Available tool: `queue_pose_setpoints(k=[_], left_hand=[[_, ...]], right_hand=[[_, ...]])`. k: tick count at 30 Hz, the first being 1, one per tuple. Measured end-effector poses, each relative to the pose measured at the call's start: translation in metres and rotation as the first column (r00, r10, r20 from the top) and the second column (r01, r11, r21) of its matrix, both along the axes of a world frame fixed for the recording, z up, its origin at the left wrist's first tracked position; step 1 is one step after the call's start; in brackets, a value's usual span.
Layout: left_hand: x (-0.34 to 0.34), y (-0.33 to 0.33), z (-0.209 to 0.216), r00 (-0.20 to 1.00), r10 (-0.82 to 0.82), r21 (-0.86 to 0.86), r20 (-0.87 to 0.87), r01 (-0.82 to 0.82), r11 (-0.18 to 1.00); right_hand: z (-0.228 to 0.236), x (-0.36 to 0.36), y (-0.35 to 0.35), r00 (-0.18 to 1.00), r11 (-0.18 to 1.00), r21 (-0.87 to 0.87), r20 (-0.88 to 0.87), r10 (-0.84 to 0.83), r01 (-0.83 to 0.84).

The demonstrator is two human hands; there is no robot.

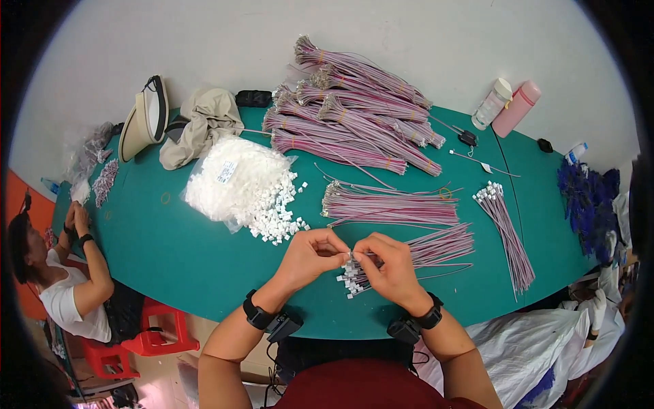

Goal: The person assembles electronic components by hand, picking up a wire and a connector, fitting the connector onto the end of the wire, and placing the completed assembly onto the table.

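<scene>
We see the left hand (pixel 308 255) and the right hand (pixel 390 267) brought together above the near edge of the green table (pixel 177 252), fingertips meeting and pinched on a thin pink wire (pixel 381 253) with what looks like a small white connector (pixel 350 255) at its end; it is too small to be sure. Just below the hands lies a short bunch of wires tipped with white connectors (pixel 351 279). Just beyond the hands, on the table, loose pink wires (pixel 436 247) fan out, and farther in lies a tied bundle (pixel 392 206). Left of that bundle sits a clear bag spilling white connectors (pixel 238 180). At the table's far side large pink wire bundles (pixel 354 116) are heaped. At the table's left end another person's hands (pixel 75 221) rest on the edge.
</scene>
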State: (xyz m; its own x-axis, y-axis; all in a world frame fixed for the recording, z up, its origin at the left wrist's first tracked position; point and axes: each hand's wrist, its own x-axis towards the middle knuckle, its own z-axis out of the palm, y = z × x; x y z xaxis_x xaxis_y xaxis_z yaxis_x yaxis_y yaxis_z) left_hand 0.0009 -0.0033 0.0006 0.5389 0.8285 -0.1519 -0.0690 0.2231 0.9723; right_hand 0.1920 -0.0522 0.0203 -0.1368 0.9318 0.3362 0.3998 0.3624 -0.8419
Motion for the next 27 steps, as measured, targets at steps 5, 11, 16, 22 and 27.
queue_pose_setpoints(k=[5,11,16,22,27], left_hand=[[-0.0008,-0.0002,0.0006,1.0,-0.001,0.024,-0.017,0.002,1.0],[-0.0016,0.0003,-0.0015,1.0,-0.001,0.04,-0.021,0.002,0.999],[-0.0025,-0.0003,0.002,0.999,-0.008,0.057,-0.051,0.011,0.998],[-0.0024,-0.0008,0.0033,0.998,-0.014,0.059,-0.057,0.018,0.998],[-0.0022,-0.0018,0.0069,0.997,-0.033,0.055,-0.074,0.037,0.998]], right_hand=[[0.0003,0.002,-0.0001,1.0,1.0,-0.01,-0.007,0.012,-0.012],[0.0026,0.0032,0.0003,0.999,0.998,-0.065,-0.043,0.004,-0.007],[0.004,0.005,0.0001,0.998,0.991,-0.13,-0.065,0.012,-0.021],[0.0052,0.0067,0.0006,0.998,0.988,-0.145,-0.046,0.038,-0.044],[0.0059,0.0065,-0.0001,0.998,0.995,-0.075,-0.003,0.058,-0.058]])
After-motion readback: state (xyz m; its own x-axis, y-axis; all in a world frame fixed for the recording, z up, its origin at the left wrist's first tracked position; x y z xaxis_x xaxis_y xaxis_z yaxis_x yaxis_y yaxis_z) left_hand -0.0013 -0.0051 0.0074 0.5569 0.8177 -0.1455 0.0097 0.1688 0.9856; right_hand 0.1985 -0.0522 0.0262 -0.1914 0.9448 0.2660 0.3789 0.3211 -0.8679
